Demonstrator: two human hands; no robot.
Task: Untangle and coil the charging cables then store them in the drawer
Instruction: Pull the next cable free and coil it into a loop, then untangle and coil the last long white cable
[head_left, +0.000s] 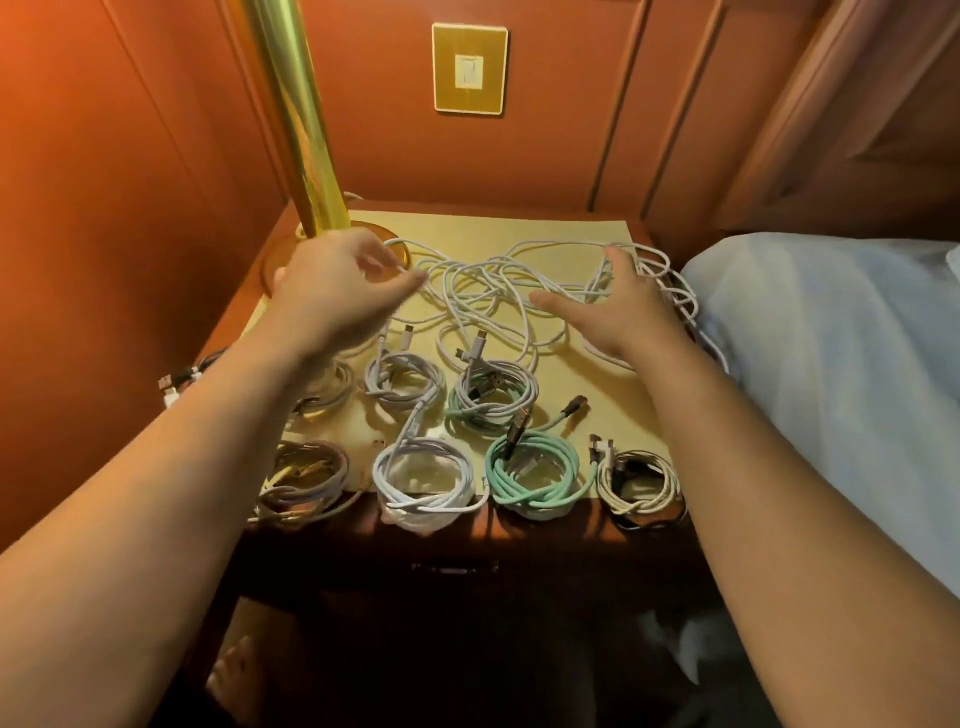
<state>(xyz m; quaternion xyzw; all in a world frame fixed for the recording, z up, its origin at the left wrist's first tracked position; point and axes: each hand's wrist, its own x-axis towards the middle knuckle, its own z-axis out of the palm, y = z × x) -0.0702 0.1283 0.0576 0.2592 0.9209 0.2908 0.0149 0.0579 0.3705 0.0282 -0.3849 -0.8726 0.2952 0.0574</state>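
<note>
On the bench: a yellow mat (545, 228) covers the top of a dark wood bench (519, 535); all cables lie on it.
Tangle: loose white cables (488, 291) sprawl over the far half of the mat, loops crossing each other, reaching the right edge beside the bed (831, 364).
Left hand: left hand (332, 291) over the tangle's left end, near the lamp base; fingers curled, a white strand passing at the fingertips. Blurred; it seems to pinch the strand, but I cannot tell for sure.
Right hand: right hand (618, 306) spread flat, palm down, fingers straight, resting on or just above the tangle's right part; it holds nothing.
Coils, middle row: a white coil (400, 379), and beside it a green-and-white coil (493, 397); another pale coil (327, 389) partly hidden under the left forearm.
Coils, front row: from left, a brown-grey coil (306, 478), a white coil on a plastic bag (426, 483), a green coil (535, 478), a cream coil (639, 480); all sit at the front edge, some overhanging.
Drawer: a drawer front (457, 566) with a dark handle below the top, closed.
Left edge: a few cable ends (176, 382) hang off the bench's left side.
Lamp: brass lamp pole (296, 114) rises from the far left corner.
Wall: a brass switch plate (469, 67) on the red panelling.
</note>
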